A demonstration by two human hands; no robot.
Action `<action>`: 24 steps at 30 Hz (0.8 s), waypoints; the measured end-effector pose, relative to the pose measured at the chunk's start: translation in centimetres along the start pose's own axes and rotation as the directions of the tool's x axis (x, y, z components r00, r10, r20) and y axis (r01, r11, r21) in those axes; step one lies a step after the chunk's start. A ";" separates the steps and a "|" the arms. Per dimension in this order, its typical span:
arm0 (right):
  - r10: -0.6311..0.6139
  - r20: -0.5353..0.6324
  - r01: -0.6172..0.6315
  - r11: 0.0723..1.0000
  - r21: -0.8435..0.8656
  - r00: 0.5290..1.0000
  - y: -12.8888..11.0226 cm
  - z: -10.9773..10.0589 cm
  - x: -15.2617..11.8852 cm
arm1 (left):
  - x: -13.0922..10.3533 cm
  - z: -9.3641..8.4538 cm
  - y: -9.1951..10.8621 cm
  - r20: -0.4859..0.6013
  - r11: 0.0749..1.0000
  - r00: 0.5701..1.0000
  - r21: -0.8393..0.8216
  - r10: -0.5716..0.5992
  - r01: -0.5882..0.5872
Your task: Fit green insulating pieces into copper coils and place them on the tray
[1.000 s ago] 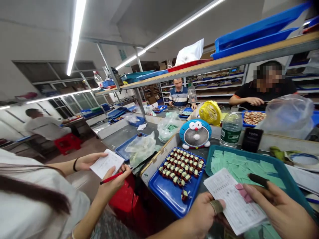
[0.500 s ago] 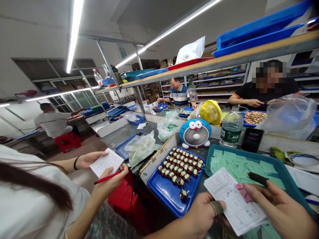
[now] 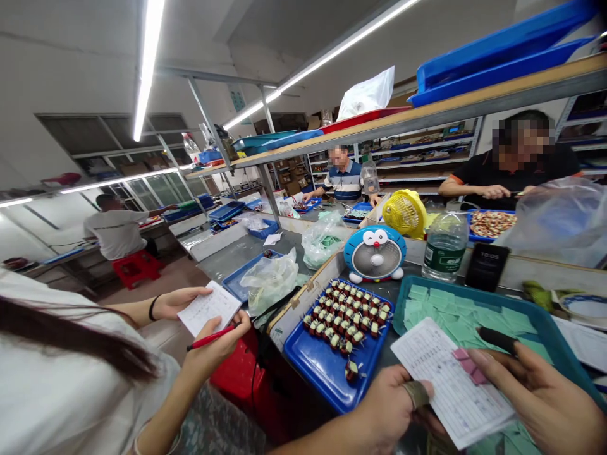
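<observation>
Notebook [image 3: 450, 385] between the left grip [image 3: 417, 395] and right grip [image 3: 486, 363].

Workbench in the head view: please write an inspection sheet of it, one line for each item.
Surface: grey bench, partly covered.
Things: left hand grips lined paper; right hand holds pink pieces against it; blue tray carries small wound parts.
Clutter: fan, bottle, phone, plastic bag.
Grippers: nothing seen, only hands; dark cover on one right finger.
Cables: thin dark cord by red stool.
Surroundings: person beside holds white paper, red pen.
</observation>
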State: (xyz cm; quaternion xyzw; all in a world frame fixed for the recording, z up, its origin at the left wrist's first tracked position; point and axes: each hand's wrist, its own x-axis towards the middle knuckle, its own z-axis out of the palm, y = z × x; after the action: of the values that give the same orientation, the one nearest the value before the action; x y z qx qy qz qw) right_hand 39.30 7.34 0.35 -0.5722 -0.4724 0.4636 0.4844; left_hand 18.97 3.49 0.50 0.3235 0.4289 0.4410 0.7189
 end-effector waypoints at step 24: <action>-0.165 0.107 0.154 0.982 0.109 0.980 -4.5 -0.4 0.1 | 0.6 -0.3 1.1 0.130 0.998 0.990 -0.023 -0.060 0.064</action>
State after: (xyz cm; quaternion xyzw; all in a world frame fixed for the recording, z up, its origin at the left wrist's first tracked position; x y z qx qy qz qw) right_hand 39.28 7.79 4.83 -0.4795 -0.5201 0.4787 0.5200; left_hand 18.45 4.45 1.09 0.3279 0.3852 0.4024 0.7630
